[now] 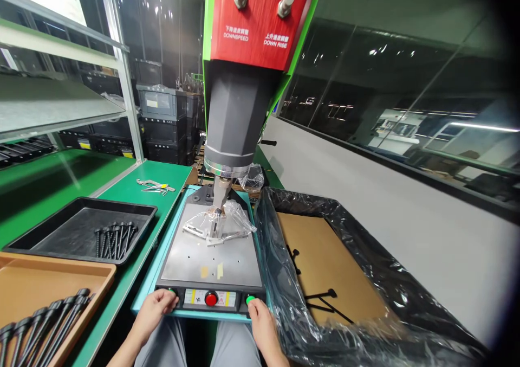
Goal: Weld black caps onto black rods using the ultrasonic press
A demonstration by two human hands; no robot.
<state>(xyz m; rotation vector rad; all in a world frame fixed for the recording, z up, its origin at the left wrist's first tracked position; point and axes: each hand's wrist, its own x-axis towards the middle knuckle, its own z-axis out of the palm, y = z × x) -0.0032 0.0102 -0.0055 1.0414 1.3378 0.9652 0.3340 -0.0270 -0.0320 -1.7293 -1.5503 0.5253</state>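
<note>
My left hand [161, 304], fingers curled together, rests at the front left corner of the press base, against a green button [172, 291] that it partly covers. At the front right corner, the thumb of my right hand [262, 319] touches the other green button [249, 299]; its remaining fingers are curled and partly hidden. Between the hands is a red button [210, 299]. Behind them, a metal fixture [217, 236] partly wrapped in clear plastic stands on the steel plate [190, 266]. The metal tip of the press head [221, 192] is down at a small black part [217, 215] in it.
Black rod-like parts with round heads [116, 239] lie in a black tray [40, 204], and more in a brown tray [97, 272]. A plastic-lined box [345, 269] on the right holds several such parts on cardboard. Tools [156, 186] lie on the green bench [170, 172].
</note>
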